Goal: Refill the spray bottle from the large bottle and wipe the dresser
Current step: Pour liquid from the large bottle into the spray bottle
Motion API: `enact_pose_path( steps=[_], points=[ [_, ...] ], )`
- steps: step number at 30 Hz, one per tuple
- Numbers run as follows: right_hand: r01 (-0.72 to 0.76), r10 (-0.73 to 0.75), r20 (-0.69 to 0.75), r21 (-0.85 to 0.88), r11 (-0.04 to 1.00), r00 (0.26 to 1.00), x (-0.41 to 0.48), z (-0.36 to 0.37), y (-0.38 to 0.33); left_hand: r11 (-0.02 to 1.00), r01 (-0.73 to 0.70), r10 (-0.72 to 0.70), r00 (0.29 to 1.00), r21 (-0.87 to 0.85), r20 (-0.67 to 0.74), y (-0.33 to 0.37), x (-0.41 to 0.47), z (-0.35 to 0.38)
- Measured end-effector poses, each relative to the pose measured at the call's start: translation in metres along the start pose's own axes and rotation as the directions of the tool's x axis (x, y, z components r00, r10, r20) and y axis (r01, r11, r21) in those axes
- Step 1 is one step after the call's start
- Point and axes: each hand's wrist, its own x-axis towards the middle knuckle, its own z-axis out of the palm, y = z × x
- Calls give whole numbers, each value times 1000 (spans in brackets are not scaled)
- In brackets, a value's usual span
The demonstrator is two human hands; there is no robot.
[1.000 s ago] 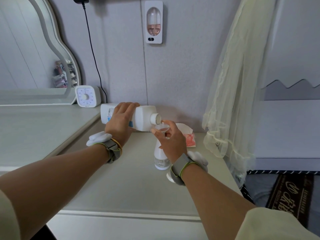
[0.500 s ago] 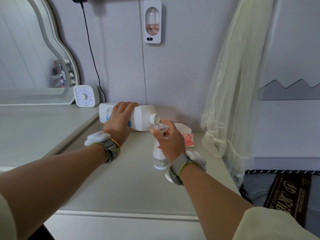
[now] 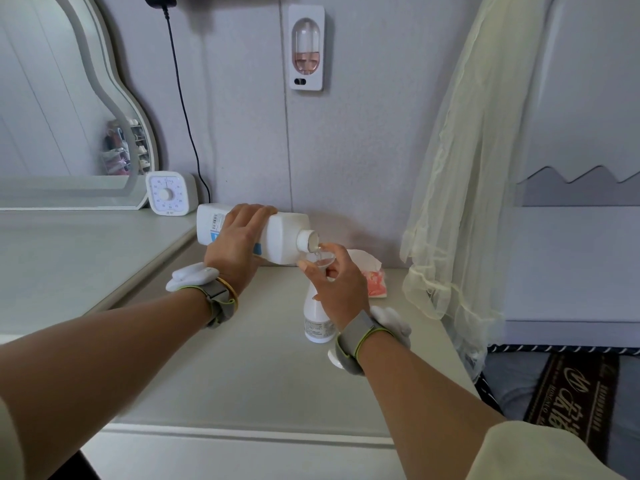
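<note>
**Pouring From the Big Bottle Into the Small One**

A white timer point(image 3: 167, 198) sits at the back on the left, by the wall. Next, the left hand point(image 3: 232, 249) holds the large bottle point(image 3: 287, 237) on its side in the air, with its fingers point(image 3: 254, 216) wrapped over the top of it. The open mouth points right and a little down, and clear liquid runs out. It lands in a small clear funnel point(image 3: 325, 260). The right hand point(image 3: 341, 289) holds the funnel, its fingers point(image 3: 311, 271) curled round it. Under the hand, the spray bottle point(image 3: 317, 327) stands upright on the pale surface point(image 3: 242, 375). A pink tissue pack point(image 3: 375, 285) lies just behind to the right, near a thin yellow curtain point(image 3: 460, 202).
</note>
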Motion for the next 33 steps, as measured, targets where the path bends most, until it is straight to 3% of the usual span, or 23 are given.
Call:
enact_pose_path(
  steps=[33],
  points=[
    [6, -6, -7, 3, 1000, 1000, 1, 0, 2, 999, 34, -33, 999, -16, 39, 2, 0, -2]
  ],
)
